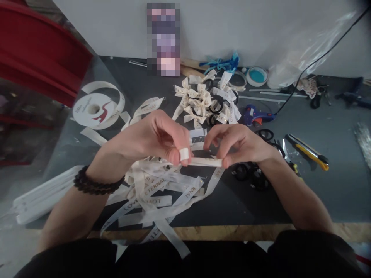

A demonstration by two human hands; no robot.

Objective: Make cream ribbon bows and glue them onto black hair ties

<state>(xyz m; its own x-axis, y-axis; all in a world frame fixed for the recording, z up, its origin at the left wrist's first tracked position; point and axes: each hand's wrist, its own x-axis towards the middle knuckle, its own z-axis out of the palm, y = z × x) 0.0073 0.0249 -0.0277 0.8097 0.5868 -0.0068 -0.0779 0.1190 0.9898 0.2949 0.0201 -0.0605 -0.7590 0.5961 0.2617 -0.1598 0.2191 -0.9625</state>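
A narrow strip of cream ribbon [205, 161] is stretched level between my two hands. My left hand [165, 137] pinches its left end, and a whitish band, perhaps tape or ribbon, shows at a fingertip. Thumb and finger of my right hand [236, 144] grip the other end. Beneath them lies a loose heap of printed ribbon strips [156, 189]. Just beyond my hands sits a pile of ribbon bows [203, 96] with black hair ties among them. More black hair ties [251, 175] rest below my right hand.
A ribbon spool [84, 112] lies at the left, with a white plastic case [48, 195] nearer me. To the right are a blue glue gun [256, 115] with its cord, a yellow utility knife [311, 152] and scissors [285, 148]. Glue sticks [266, 98] and a turquoise tin [257, 75] stand farther back.
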